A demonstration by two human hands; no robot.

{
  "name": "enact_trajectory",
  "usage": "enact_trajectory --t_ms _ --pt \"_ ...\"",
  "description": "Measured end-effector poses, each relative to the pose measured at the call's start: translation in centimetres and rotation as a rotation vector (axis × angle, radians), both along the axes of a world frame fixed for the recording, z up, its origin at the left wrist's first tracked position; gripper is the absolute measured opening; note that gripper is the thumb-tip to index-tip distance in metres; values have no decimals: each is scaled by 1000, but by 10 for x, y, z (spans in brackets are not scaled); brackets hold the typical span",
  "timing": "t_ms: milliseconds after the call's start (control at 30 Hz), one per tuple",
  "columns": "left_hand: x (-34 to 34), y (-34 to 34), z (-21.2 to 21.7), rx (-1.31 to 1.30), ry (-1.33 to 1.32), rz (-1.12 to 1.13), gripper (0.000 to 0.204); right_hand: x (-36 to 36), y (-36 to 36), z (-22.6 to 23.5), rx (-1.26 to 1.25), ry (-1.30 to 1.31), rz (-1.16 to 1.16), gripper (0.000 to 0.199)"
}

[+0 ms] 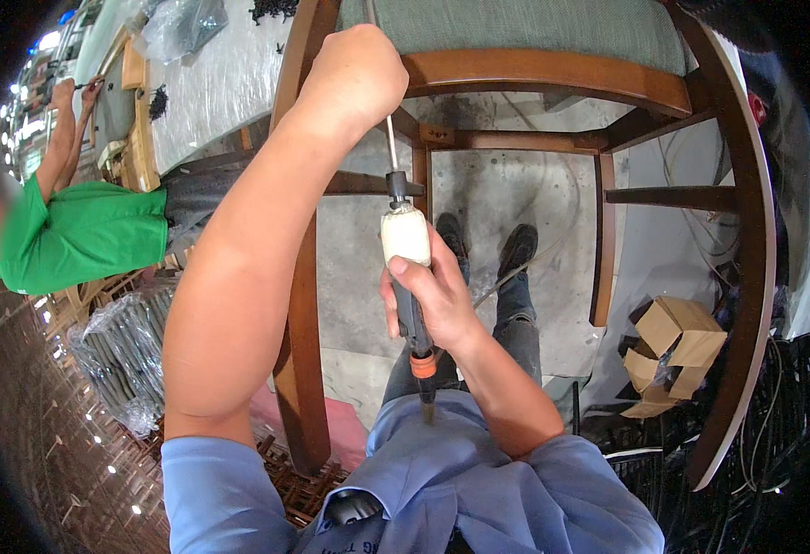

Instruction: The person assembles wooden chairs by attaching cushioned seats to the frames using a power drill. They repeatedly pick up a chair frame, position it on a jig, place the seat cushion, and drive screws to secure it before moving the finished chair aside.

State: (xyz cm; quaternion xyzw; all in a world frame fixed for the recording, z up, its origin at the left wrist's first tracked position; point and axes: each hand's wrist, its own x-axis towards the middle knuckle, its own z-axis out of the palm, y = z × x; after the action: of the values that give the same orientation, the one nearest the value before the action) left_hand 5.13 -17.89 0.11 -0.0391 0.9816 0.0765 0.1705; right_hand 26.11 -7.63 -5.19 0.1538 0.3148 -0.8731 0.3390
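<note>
My right hand (pixel 433 300) is wrapped round the body of a power screwdriver (pixel 409 242), which has a pale wrapped collar and an orange ring near its tail. Its long thin bit (pixel 392 146) runs away from me, up to the chair seat. Over that bit my left hand (pixel 359 76) is closed; its fingers are mostly hidden behind the back of the hand, and the rod comes out again beyond it. The chair has a brown wooden frame (pixel 553 76) and a grey-green upholstered seat (pixel 516 26). Where the bit's tip meets the chair is out of sight.
At the left, a co-worker in a green shirt (pixel 91 238) handles wooden parts beside a plastic-covered table (pixel 211 102). Plastic-wrapped parts (pixel 123 355) are stacked below. An opened cardboard box (pixel 677 342) lies at the right. A cable (pixel 516 272) trails from the screwdriver across the floor.
</note>
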Motion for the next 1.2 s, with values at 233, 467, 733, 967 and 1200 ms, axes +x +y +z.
enact_trajectory --t_ms 233,467,733,967,1200 --pt "1 0 -3 -22 28 32 21 -5 -9 3 -18 1 -14 39" --pt "-6 1 8 -73 604 -116 26 -5 13 11 118 44 18 33" --pt "-21 -34 -2 -179 637 63 29 116 256 36 770 123 484 46" --pt "-44 -75 -40 195 633 288 29 231 436 74 1590 46 570 51" --pt "-86 -77 -38 775 730 642 35 -9 471 63 1925 348 145 49"
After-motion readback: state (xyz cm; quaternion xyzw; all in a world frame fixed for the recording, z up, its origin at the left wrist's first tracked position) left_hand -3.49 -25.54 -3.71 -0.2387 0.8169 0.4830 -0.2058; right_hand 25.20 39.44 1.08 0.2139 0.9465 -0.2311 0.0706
